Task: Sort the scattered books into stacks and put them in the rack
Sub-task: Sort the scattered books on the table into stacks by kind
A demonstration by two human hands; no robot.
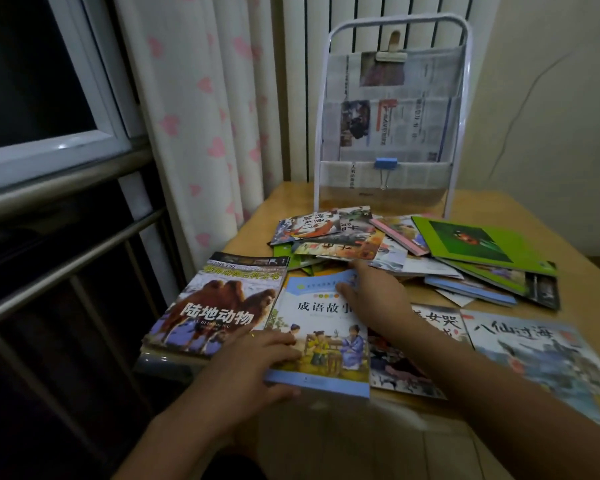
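Book covers [317, 336]: glossy paper. Table [520, 209]: smooth wood, light finish. Rack [392, 112], upper centre: white metal tube frame, clear plastic pockets holding newsprint. Curtain [201, 126]: matt cloth. Rails [66, 181], left: brushed metal.

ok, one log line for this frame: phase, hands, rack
phase: sorting | left hand: grips near corner of blue-edged book | right hand: flat on its cover | rack: behind loose book pile
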